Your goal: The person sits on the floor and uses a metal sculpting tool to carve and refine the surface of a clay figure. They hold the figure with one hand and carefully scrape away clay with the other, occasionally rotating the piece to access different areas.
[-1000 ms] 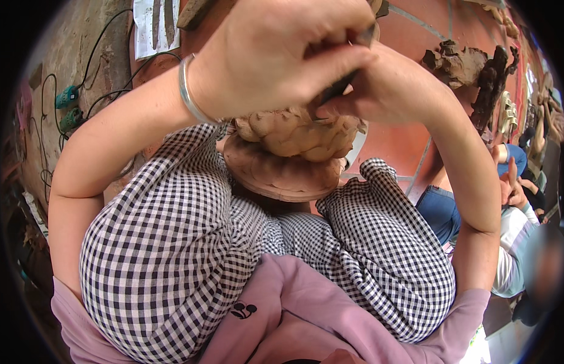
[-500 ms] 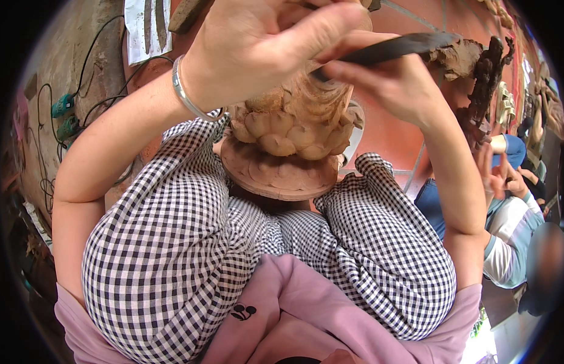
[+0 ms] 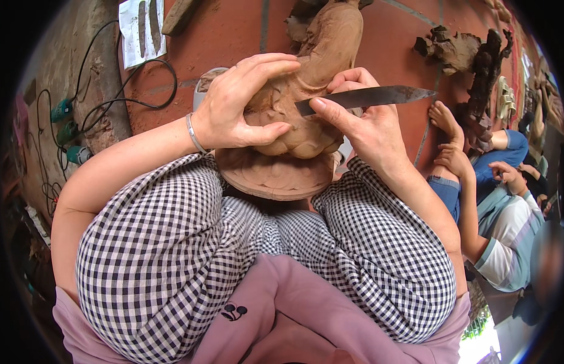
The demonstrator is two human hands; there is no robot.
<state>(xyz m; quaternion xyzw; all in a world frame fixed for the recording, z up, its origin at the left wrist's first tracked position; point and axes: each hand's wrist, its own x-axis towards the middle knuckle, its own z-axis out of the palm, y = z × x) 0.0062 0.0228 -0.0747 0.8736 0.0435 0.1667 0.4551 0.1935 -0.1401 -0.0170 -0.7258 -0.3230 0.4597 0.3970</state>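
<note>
A brown carved figure (image 3: 333,39) with a lotus-petal pedestal stands between my knees, its round base (image 3: 276,179) nearest to me. My left hand (image 3: 233,103) lies along the pedestal's left side, its fingers stretched and its thumb apart near the petals. In my right hand (image 3: 376,130), thumb and fingers pinch a dark, flat, pointed metal blade (image 3: 385,96). The blade's point faces right; its other end lies against the carving above the petals. Whether the figure is wood or clay I cannot tell.
A white sheet with dark strip-like tools (image 3: 141,36) lies at the far left, beside a wooden block (image 3: 180,15). Black cables (image 3: 112,100) and green power tools (image 3: 62,110) are at left. Dark gnarled pieces (image 3: 452,51) stand at right, near a seated person (image 3: 500,242).
Both hands have come down toward me, from above the figure to its pedestal. The blade has come down with my right hand. The figure's upper part now shows.
</note>
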